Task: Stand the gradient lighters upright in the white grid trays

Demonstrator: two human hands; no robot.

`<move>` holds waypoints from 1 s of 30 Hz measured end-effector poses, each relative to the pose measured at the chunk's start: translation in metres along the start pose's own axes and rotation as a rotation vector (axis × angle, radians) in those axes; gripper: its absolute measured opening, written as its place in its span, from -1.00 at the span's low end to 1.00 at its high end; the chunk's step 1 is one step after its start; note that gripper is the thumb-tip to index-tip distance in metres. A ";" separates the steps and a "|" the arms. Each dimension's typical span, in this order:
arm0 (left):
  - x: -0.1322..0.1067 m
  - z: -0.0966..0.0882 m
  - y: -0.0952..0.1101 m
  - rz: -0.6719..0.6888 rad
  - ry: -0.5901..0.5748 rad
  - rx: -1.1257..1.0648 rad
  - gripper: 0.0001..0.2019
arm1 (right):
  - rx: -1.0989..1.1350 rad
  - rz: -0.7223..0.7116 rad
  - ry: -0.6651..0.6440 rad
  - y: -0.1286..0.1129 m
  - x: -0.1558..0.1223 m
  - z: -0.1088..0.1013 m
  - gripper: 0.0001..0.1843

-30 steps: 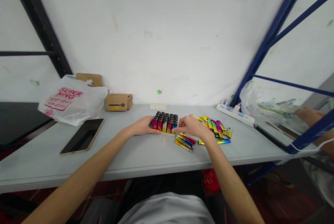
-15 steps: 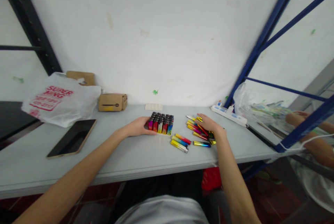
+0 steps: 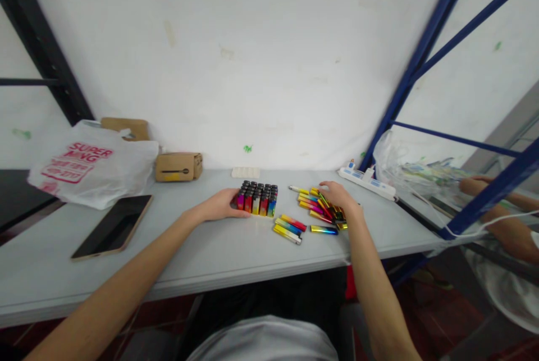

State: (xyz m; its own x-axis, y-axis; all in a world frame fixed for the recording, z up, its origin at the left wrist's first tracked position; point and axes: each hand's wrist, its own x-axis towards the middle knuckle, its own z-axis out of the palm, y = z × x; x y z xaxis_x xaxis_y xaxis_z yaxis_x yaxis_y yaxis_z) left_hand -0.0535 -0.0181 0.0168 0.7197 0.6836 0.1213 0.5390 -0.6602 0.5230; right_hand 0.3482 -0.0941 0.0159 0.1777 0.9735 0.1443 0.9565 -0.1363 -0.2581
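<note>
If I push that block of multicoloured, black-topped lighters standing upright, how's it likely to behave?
The block of multicoloured, black-topped upright lighters may tip at its edges, as its tall, narrow pieces stand on end. It could shift together, since they are packed closely in rows. The bare left hand against its side probably steadies that edge.

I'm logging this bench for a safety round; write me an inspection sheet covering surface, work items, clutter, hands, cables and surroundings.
Surface: grey tabletop against a white wall.
Work items: upright lighters in a tight block; a loose pile to its right; a small group lying in front.
Clutter: smartphone, printed plastic bag, cardboard box.
Hands: left hand cups the block's left end; right hand is over the pile, grasp unclear.
Cables: power strip at back right; white cable at far right.
Surroundings: blue metal frame right, black frame left; another person's forearm beyond the blue one.
</note>
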 end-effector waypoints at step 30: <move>-0.001 -0.001 0.000 0.027 0.006 -0.018 -0.34 | 0.442 -0.209 0.139 -0.020 -0.001 -0.001 -0.63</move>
State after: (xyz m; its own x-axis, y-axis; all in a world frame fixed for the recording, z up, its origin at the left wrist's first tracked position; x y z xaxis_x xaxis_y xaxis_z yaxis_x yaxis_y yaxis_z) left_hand -0.0543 -0.0184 0.0172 0.7313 0.6674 0.1404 0.5113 -0.6728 0.5347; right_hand 0.3293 -0.0924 0.0214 0.0509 0.9339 0.3540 0.7906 0.1789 -0.5856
